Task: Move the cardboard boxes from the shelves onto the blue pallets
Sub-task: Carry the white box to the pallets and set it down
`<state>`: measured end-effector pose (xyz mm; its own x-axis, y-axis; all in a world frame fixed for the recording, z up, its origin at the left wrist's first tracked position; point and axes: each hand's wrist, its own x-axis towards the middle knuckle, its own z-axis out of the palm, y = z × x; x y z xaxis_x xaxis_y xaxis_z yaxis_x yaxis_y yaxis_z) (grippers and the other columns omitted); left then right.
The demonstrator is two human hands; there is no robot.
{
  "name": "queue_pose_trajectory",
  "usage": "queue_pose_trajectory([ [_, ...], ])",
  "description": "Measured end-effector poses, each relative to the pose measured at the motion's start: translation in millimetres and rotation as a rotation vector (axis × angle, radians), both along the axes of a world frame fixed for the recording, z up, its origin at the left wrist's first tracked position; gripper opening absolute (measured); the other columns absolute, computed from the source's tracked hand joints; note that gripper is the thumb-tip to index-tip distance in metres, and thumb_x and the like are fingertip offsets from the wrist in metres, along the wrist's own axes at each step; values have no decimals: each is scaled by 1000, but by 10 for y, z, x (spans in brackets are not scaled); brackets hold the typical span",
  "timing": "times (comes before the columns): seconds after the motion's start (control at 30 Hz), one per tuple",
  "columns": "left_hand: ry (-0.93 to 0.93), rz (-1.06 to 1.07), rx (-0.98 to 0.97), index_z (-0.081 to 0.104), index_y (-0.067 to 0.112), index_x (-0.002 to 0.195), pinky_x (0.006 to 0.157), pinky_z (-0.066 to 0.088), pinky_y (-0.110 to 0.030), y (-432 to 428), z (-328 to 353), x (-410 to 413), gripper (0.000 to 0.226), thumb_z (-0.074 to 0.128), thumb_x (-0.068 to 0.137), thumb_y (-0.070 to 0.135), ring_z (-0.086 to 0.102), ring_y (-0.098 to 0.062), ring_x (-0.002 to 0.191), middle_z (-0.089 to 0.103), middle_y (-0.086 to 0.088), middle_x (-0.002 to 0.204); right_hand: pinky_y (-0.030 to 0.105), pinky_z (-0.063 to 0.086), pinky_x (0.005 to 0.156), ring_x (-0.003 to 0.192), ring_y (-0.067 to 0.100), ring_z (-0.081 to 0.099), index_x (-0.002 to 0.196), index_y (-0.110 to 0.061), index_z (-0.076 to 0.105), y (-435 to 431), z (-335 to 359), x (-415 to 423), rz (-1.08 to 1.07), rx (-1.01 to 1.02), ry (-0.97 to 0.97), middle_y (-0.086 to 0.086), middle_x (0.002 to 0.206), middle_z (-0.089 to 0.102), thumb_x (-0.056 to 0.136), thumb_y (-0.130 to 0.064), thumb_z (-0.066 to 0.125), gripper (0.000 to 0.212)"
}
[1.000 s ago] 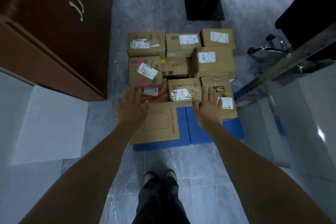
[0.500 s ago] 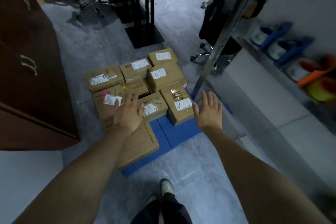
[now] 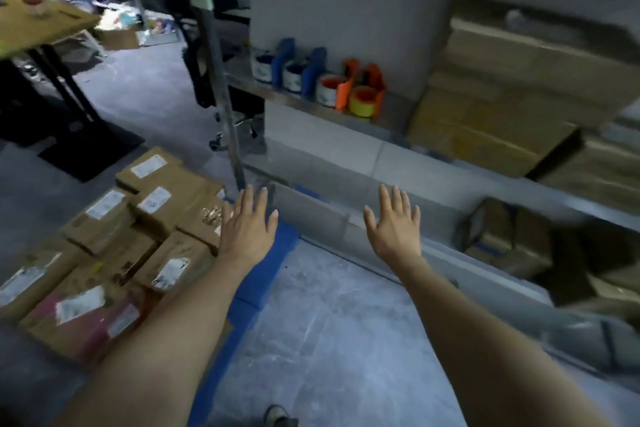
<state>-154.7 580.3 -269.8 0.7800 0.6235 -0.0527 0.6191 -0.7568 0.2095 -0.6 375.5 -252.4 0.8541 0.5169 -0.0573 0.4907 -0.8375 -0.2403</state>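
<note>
- Labelled cardboard boxes (image 3: pixel 104 253) sit packed close together on the blue pallet (image 3: pixel 273 253), at lower left on the grey floor (image 3: pixel 329 322).
- More stacked boxes (image 3: pixel 512 97), blurred, fill the right end of the middle shelf (image 3: pixel 374 152); a few lower boxes (image 3: pixel 505 236) lie on the level beneath.
- The left hand (image 3: pixel 247 227) hovers over the pallet's edge, fingers straight and spread, holding nothing.
- The right hand (image 3: pixel 394 225) hangs in the air before the shelf's lower edge, fingers also straight, empty.
- Blue and orange tape dispensers (image 3: pixel 360 94) stand on the middle shelf, left of the stacked boxes.
- A wooden counter (image 3: pixel 41 24) on black legs stands far left.
</note>
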Motion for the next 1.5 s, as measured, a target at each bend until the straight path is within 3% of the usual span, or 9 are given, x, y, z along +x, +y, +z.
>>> queue_pose_trajectory([
  [0.43, -15, -534, 17, 9, 16, 154, 118, 4, -47, -2816, 232, 1353, 59, 17, 103, 44, 3, -23, 148, 5, -11, 161, 49, 6, 119, 151, 25, 4, 157, -19, 11, -3288, 198, 211, -498, 6, -77, 5, 164, 9, 103, -49, 26, 64],
  [0.77, -33, -932, 2, 9, 19, 154, 117, 3, -47, -5094, 326, 1894, 58, 20, 102, 44, 4, -23, 148, 4, -10, 161, 50, 6, 119, 150, 24, 6, 157, -20, 12, -5515, 205, -289, -897, 29, -93, 4, 164, 10, 103, -48, 28, 62],
  [1.0, -43, -1230, -9, 9, 20, 154, 118, 1, -47, -6325, 362, 2038, 58, 21, 102, 44, 3, -22, 149, 4, -9, 161, 49, 6, 120, 151, 23, 3, 157, -20, 7, -6420, 179, -786, -1177, 38, -64, 3, 164, 4, 103, -49, 24, 64],
  [1.17, -45, -1346, -5, 10, 22, 154, 118, 0, -46, -7008, 332, 2166, 58, 22, 102, 45, 3, -22, 149, 5, -8, 161, 51, 12, 118, 150, 25, 10, 156, -19, 11, -6858, 108, -986, -1340, 11, -57, 5, 163, 11, 103, -49, 25, 63],
  [1.5, -63, -1515, -16, 8, 20, 154, 118, 2, -46, -7883, 364, 2986, 59, 20, 102, 44, 3, -22, 148, 5, -10, 161, 52, 7, 118, 150, 24, 9, 155, -19, 14, -7472, 151, -564, -1557, 31, -58, 6, 163, 12, 103, -46, 28, 60],
])
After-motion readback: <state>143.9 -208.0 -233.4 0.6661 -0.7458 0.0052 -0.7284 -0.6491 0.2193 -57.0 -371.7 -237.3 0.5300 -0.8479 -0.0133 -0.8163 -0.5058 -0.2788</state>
